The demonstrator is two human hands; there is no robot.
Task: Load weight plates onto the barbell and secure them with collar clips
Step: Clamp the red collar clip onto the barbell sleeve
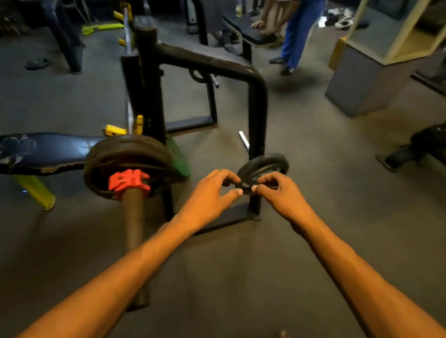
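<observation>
Both hands pinch small plate's lower rim between them.

My left hand and right hand cover the near rim of the small plate, so I can't read the grip. The loaded plates hide the barbell sleeve behind the red collar. The rack beyond is motion-blurred. My feet are cut off, possibly sandalled.
</observation>
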